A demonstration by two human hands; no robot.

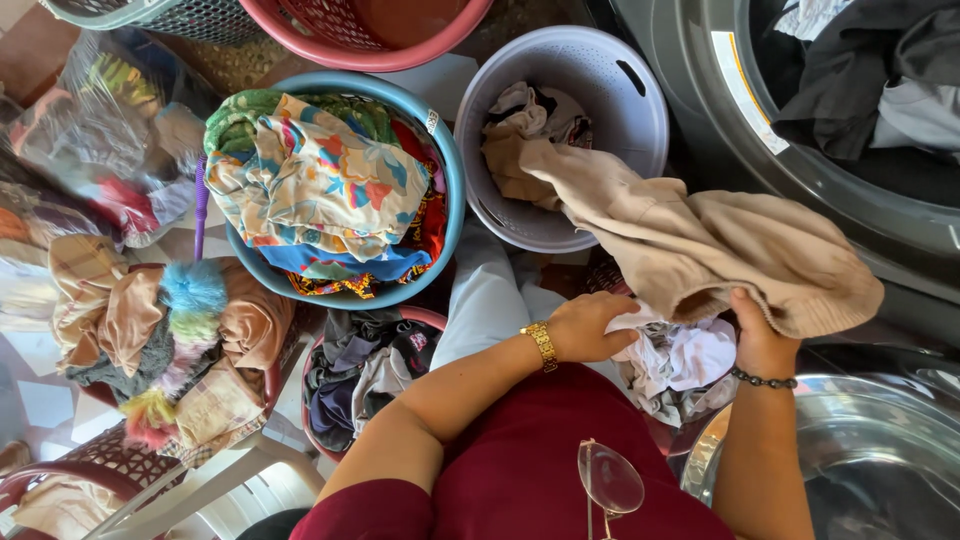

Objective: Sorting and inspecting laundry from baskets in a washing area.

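Hands over laundry, right hand (pixel 760 335) gripping beige garment (pixel 720 245), left hand (pixel 590 325) closed on white clothes (pixel 690 355), lilac basket (pixel 600 75) behind.

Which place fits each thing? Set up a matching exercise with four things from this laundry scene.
Things:
1. beige garment
2. patterned cloth
3. gold watch
4. bead bracelet

Places:
A. left wrist
B. heaped in the blue basket
C. right wrist
D. trailing from the grey basket, gripped by the right hand

Pairs: 1-D, 2-B, 3-A, 4-C
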